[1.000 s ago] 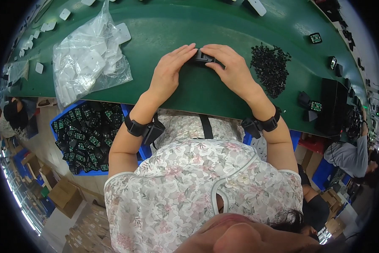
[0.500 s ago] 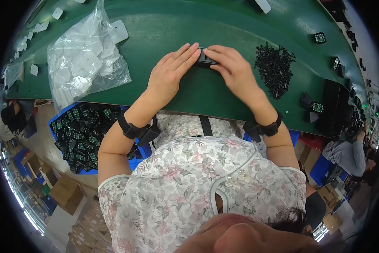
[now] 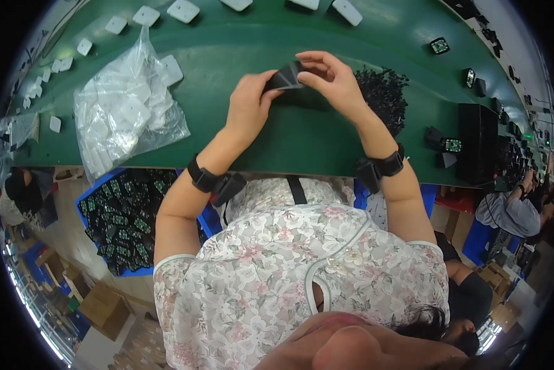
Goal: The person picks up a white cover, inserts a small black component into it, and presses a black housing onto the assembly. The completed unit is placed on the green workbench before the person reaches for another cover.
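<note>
Both my hands hold a small black flat part [image 3: 284, 79] just above the green work surface [image 3: 277, 142]. My left hand [image 3: 250, 105] grips its left end with thumb and fingers. My right hand [image 3: 330, 80] pinches its right end, fingers curled over the top. A pile of small black pieces [image 3: 385, 98] lies on the green surface just right of my right hand. A clear plastic bag of white square parts [image 3: 124, 126] lies to the left of my left hand. Each wrist wears a black strap.
Loose white square parts [image 3: 183, 10] line the far edge. Small black units with green faces [image 3: 452, 145] and a black box [image 3: 479, 143] sit at right. A blue bin of black-and-green parts [image 3: 120, 219] stands below the table at left. Another person [image 3: 511, 209] sits at right.
My hands have lifted the black part off the surface and tilted it up between the fingertips; before, both hands were pressing it flat on the green surface.
</note>
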`<state>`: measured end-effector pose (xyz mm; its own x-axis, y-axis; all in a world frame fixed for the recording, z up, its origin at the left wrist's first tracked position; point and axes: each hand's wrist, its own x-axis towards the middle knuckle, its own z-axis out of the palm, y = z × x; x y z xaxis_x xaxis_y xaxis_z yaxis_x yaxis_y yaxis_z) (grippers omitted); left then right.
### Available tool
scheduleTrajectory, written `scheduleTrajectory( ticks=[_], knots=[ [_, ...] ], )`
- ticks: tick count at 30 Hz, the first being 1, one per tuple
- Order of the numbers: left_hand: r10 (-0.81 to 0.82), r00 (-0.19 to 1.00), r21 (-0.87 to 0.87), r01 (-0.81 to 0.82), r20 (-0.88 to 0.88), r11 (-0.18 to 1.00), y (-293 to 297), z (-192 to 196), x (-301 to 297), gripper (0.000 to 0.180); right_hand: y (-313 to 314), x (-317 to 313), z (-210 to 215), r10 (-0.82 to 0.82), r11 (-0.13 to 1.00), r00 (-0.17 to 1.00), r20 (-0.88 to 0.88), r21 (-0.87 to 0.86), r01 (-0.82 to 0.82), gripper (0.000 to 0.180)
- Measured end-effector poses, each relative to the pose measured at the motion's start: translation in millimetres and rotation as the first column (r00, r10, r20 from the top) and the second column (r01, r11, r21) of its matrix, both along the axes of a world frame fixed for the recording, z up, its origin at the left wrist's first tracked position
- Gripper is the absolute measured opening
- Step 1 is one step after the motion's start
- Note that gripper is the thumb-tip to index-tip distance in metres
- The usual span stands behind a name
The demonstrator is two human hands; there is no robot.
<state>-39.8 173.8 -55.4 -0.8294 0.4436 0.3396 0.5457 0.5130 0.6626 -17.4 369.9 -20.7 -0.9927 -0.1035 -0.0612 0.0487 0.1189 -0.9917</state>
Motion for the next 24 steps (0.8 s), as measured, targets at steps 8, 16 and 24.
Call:
scheduleTrajectory(
  ticks=[8,16,24],
  knots=[
    [-0.378,0.636,0.581,-0.138,0.673,0.802,41,11,7,0.034,12,12,8,-0.177,0.974,0.982,-0.064,-0.152,0.166,0.04],
    [-0.385,0.67,0.59,-0.1,0.635,0.801,36,3,5,0.033,184,-64,12,-0.283,0.823,0.935,-0.212,0.447,0.35,0.032],
    [-0.385,0.666,0.583,-0.093,0.639,0.807,29,10,9,0.028,223,-78,18,-0.188,0.844,0.979,0.073,0.522,0.123,0.034]
  ],
)
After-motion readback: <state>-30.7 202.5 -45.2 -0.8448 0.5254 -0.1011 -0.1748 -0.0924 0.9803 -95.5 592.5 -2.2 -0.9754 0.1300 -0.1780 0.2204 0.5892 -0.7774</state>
